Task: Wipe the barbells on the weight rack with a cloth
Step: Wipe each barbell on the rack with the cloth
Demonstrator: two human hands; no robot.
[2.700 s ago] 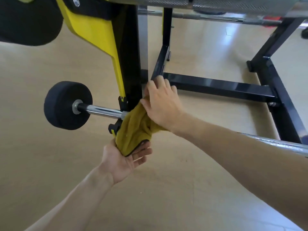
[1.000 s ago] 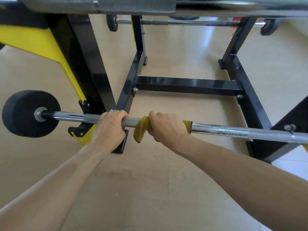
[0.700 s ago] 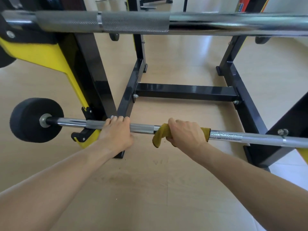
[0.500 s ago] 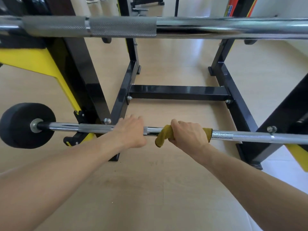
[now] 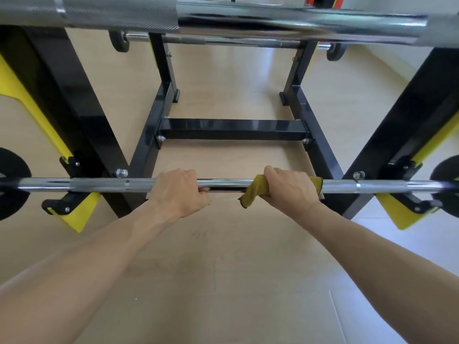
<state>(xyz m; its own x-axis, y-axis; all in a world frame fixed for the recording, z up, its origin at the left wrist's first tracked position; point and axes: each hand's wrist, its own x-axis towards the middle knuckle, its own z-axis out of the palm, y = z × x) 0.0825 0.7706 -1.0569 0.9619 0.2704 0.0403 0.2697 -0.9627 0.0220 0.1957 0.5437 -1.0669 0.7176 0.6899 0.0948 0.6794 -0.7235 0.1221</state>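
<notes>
A pale wooden floor [image 5: 223, 281] fills most of the scene, running from six o'clock up past the centre. On it stands a black steel weight rack with yellow side plates [image 5: 74, 135], its slanted uprights at nine and three o'clock and a black cross brace [image 5: 233, 129] lying just above the centre. Across the very top, at twelve o'clock, a thick chrome barbell with a knurled grip section [image 5: 223, 18] runs from edge to edge, close to the viewer and blurred. Behind it, near twelve o'clock and farther off, a thinner grey bar with small black end plates [image 5: 223, 42] rests on the rear uprights.

The low chrome barbell [image 5: 99, 185] crosses the middle from nine to three o'clock, seated in the rack's black hooks, with a black round weight plate [image 5: 10, 184] at nine o'clock and another at three o'clock.

The person's left hand [image 5: 180, 192], just left of centre, is wrapped bare around that bar, fingers curled over the top. The right hand [image 5: 291, 191], just right of centre, grips a mustard-yellow cloth [image 5: 253, 194] closed tightly around the same bar; one end of the cloth hangs down at the hand's left side, the other shows at its right edge. The two hands are near each other, with bare chrome between.
</notes>
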